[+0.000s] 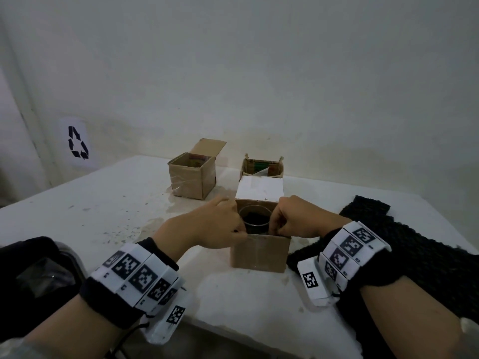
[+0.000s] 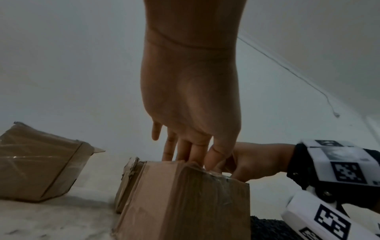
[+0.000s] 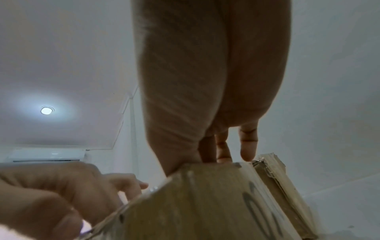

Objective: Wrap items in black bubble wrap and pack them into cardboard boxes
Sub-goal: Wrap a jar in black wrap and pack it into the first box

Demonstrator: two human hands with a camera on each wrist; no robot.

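The small cardboard box (image 1: 260,252) sits on the table (image 1: 103,208) up front, with a clear round container (image 1: 255,216) inside. Left hand (image 1: 220,224) and right hand (image 1: 293,216) both reach in over the rim, fingers curled around the container's edge. Black bubble wrap (image 1: 388,244) lies just right of the box, two more open boxes (image 1: 191,177) farther back.

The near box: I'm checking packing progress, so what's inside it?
Inside the near box stands a clear round container with something dark in it. Both hands reach over the rim and cover the rest, so the bottom cannot be seen.
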